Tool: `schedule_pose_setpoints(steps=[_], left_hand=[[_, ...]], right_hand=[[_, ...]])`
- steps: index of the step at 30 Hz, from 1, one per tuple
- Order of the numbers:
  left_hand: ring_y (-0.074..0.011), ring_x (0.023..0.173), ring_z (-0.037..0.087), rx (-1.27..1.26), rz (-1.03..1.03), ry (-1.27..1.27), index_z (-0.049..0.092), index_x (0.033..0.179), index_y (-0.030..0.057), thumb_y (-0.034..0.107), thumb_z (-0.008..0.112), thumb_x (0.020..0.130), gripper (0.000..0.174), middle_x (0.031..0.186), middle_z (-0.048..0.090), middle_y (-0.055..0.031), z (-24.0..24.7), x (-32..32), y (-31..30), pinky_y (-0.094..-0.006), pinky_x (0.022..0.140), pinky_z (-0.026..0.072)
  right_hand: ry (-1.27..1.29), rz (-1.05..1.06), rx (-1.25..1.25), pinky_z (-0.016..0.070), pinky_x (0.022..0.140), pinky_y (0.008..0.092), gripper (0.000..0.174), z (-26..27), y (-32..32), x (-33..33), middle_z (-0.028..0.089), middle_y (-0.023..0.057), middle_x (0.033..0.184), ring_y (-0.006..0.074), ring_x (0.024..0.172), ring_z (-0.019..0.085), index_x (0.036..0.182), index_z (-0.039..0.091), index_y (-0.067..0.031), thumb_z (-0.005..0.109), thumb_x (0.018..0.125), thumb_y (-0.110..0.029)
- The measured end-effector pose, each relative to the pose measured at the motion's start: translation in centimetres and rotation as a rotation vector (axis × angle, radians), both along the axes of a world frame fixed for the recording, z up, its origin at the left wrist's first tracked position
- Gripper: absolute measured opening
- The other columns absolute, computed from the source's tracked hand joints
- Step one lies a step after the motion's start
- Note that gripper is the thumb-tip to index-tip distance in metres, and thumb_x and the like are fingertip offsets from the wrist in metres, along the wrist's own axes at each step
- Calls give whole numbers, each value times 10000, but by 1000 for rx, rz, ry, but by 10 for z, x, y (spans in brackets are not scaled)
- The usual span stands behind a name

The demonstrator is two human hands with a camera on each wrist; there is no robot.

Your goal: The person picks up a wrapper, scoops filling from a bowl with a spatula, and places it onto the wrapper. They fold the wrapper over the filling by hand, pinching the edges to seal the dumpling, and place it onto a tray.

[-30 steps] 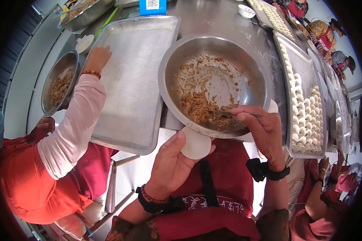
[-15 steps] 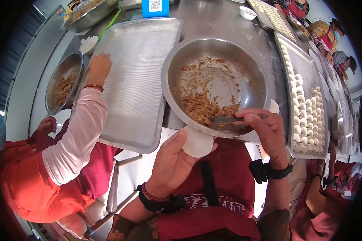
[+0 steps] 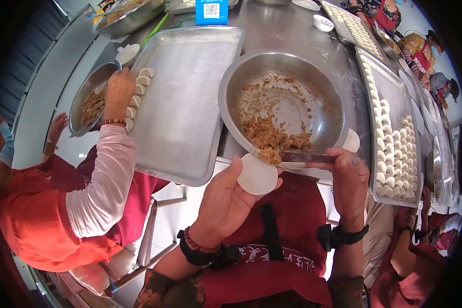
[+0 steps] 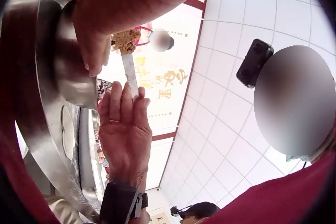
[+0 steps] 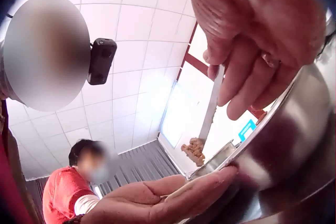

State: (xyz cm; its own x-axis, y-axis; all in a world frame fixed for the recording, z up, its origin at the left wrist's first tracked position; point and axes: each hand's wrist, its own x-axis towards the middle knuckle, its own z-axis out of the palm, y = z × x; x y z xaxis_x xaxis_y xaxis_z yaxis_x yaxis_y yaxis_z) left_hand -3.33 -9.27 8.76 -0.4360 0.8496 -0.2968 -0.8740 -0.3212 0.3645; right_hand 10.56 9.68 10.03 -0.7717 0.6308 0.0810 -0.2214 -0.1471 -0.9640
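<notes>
One wrapper lies on the upturned left hand, fingers flat under it, just off the bowl rim's 7 o'clock. Lots of bare metal on the tray at 9 o'clock, dumplings lining its 10 o'clock edge; the 3 o'clock tray has several columns. Filling heaps at the bowl's 7 o'clock. Right hand pinches the blade; it was down in the bowl half a second ago, now there's a clump on its tip at the wrapper's 1 o'clock edge, can't tell if touching.
</notes>
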Motion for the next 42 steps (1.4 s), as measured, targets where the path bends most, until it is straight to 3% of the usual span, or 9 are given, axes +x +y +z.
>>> schedule_pose_setpoints(steps=[6,11,15,20,24,30,35,38,42], left_hand=[[-410,1317,478,-18,14,-9,334,1424,-69,367,286,1085,555,1411,489,-236,1,6,-3,-552,1129,391],[-422,1315,475,-44,27,-4,376,1376,-91,371,273,1087,555,1368,505,-277,-1,9,-4,-528,1129,395],[-366,1249,542,-12,33,-54,424,1311,-84,346,305,1089,498,1283,563,-227,-1,11,-6,-480,1088,445],[-373,1248,540,-45,28,-68,430,1291,-82,349,298,1090,494,1263,566,-229,-6,13,-8,-481,1091,440],[-444,1302,478,-87,69,-35,402,1329,-116,354,252,1091,547,1337,518,-293,-7,11,-7,-532,1117,406],[-449,1322,455,-86,31,-76,364,1374,-104,360,257,1089,555,1372,493,-286,-15,8,-5,-539,1129,392],[-370,1264,525,-104,-64,-113,414,1342,-51,369,283,1090,507,1321,540,-203,-17,11,3,-482,1077,445],[-418,1340,449,-118,-82,-62,307,1447,-64,394,259,1081,589,1434,448,-265,-19,10,9,-528,1127,394],[-389,1328,473,-128,-115,-42,303,1463,-32,395,248,1084,574,1441,453,-245,-19,9,15,-517,1119,408]], right_hand=[[-111,-42,246,532,930,385,320,-4,-36,25,705,160,1096,260,957,696,1097,686,69,628,959,-213],[-22,58,921,506,975,448,246,-8,-42,30,718,99,1126,285,1140,662,999,729,-99,761,781,-208],[-62,119,1255,508,985,448,330,-7,-55,35,702,72,1152,286,1130,665,1066,704,-143,793,754,-205],[-78,141,1286,516,976,435,264,-8,-63,42,710,72,1140,285,1128,667,1017,719,-146,786,769,-207],[-34,166,1149,519,969,440,226,-2,-54,50,729,89,1091,297,1130,668,970,723,-121,775,782,-236],[38,-161,546,513,954,443,167,2,-33,44,738,166,1017,307,1076,682,942,713,-22,729,851,-160],[-233,-227,660,517,911,351,150,5,-5,19,732,159,1061,259,1037,673,1010,718,5,676,867,-18],[-252,-188,706,512,923,358,133,-2,7,6,740,122,1050,265,1039,672,1000,725,-19,683,874,-30],[-316,-164,900,503,947,390,99,0,18,-4,753,78,988,258,1006,696,973,717,-36,691,881,-59]])
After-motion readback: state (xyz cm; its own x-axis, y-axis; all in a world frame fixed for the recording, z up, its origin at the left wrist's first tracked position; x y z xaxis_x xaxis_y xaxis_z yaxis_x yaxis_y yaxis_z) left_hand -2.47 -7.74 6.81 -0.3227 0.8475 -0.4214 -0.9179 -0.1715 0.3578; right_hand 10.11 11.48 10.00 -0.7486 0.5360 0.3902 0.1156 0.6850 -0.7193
